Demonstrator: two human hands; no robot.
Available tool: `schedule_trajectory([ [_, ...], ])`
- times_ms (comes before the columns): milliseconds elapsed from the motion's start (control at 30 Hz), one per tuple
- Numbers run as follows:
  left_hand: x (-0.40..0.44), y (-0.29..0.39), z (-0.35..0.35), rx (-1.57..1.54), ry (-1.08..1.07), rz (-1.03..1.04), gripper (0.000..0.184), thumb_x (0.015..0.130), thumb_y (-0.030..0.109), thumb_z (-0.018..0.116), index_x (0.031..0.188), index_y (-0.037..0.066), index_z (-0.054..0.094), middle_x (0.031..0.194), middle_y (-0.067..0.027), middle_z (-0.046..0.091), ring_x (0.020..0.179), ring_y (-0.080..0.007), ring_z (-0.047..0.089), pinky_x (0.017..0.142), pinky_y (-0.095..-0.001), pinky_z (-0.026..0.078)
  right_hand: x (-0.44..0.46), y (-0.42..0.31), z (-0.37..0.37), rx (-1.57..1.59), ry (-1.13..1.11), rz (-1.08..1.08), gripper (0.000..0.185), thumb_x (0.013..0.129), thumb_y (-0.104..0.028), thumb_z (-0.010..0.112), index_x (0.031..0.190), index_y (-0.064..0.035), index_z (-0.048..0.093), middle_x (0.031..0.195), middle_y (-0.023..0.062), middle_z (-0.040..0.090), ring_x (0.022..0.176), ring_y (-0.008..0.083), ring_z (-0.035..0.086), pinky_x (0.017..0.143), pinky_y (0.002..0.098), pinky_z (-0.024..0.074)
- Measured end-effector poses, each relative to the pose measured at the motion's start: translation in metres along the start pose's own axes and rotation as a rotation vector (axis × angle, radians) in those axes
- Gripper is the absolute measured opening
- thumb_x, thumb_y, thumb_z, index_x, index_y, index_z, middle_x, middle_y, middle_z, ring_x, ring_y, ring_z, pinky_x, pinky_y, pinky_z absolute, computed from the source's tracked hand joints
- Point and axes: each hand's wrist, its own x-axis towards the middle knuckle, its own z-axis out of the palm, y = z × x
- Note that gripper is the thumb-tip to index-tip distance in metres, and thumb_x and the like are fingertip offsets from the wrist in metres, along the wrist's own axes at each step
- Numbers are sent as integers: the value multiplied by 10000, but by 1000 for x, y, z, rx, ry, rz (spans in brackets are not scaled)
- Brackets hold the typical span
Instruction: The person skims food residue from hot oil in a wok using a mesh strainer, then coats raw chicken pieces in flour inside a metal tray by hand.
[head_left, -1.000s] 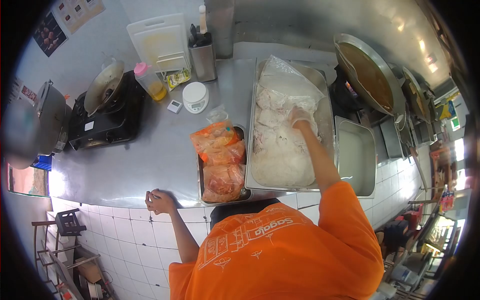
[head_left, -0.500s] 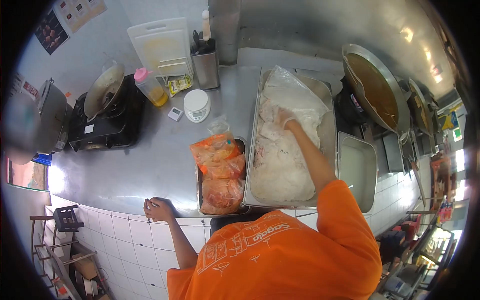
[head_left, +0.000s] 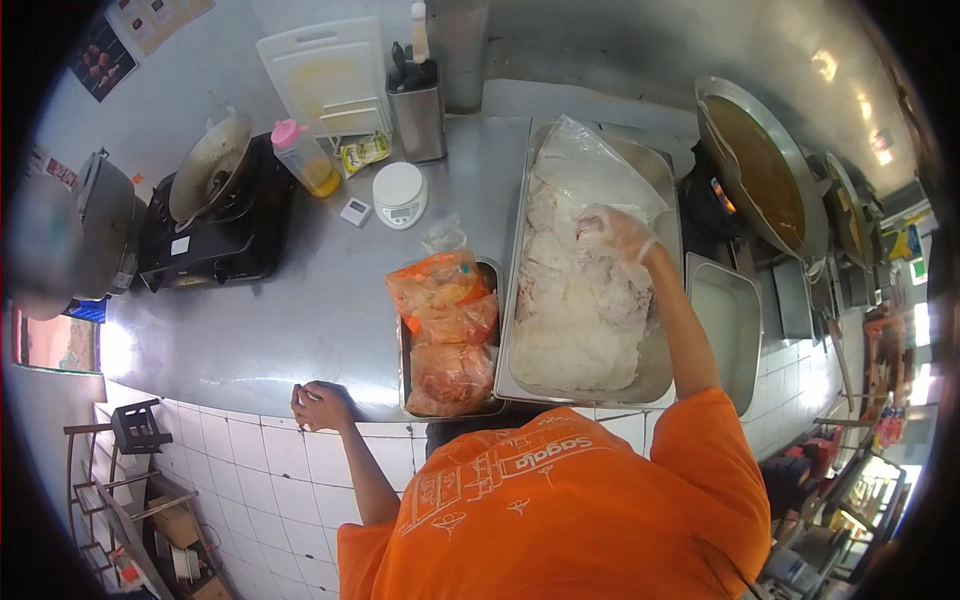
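My right hand, in a clear plastic glove, is closed over the far part of a large steel tray. A pinkish, flour-coated piece of raw meat shows at its fingers. White flour fills much of the tray, with more coated pieces partly buried in it. A clear plastic bag lies over the tray's far end. My left hand rests at the counter's front edge with its fingers curled and nothing visible in them.
Bagged raw meat and an orange bag sit in a narrow steel tray left of the flour. Beyond stand a white scale, a timer and a bottle. A large pan of brown oil stands right, above a flame.
My right hand has lifted from the flour and moved right and nearer, bringing up a coated piece. My left hand stays at the counter edge. The view has shifted slightly.
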Motion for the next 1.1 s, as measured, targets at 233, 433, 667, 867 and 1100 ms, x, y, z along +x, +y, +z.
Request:
schedule_trajectory([
  [233, -1, 3, -3, -42, 8, -5, 404, 928, 372, 368, 1074, 93, 620, 1268, 30, 459, 1220, -255, 330, 916, -544, 306, -69, 2, -9, 665, 151, 345, 440, 803, -148, 668, 1194, -7, 524, 1145, 191, 594, 1064, 298, 586, 946, 363, 459],
  [433, -2, 5, -3, -53, 17, -9, 396, 928, 370, 367, 1072, 99, 618, 1269, 30, 462, 1221, -248, 331, 917, -543, 306, -53, 30, 33, -892, 148, 281, 388, 754, -153, 600, 1125, -44, 575, 1079, 184, 594, 1074, 354, 543, 901, 437, 461],
  [667, -4, 3, -7, -102, 15, -3, 342, 921, 366, 381, 915, 159, 653, 1272, 51, 470, 1230, -238, 328, 934, -551, 285, -4, 47, 64, -1057, 42, 14, 308, 793, -177, 572, 1073, -50, 583, 1062, 141, 603, 999, 342, 580, 846, 424, 478],
  [867, 0, 3, -11, -131, -32, -38, 344, 916, 385, 377, 936, 222, 680, 1280, 66, 488, 1238, -243, 335, 926, -552, 309, -16, 120, 72, -727, 82, -112, 268, 751, -206, 606, 968, -49, 625, 948, 137, 637, 892, 320, 613, 781, 418, 496],
  [1100, 26, 138, -20, -417, 277, 319, 220, 910, 274, 567, 1022, 102, 646, 1103, -66, 632, 1011, -250, 576, 906, -424, 393, -49, 66, 11, -628, 380, 475, 232, 819, -226, 567, 869, -17, 655, 928, 179, 662, 886, 324, 654, 729, 422, 522],
])
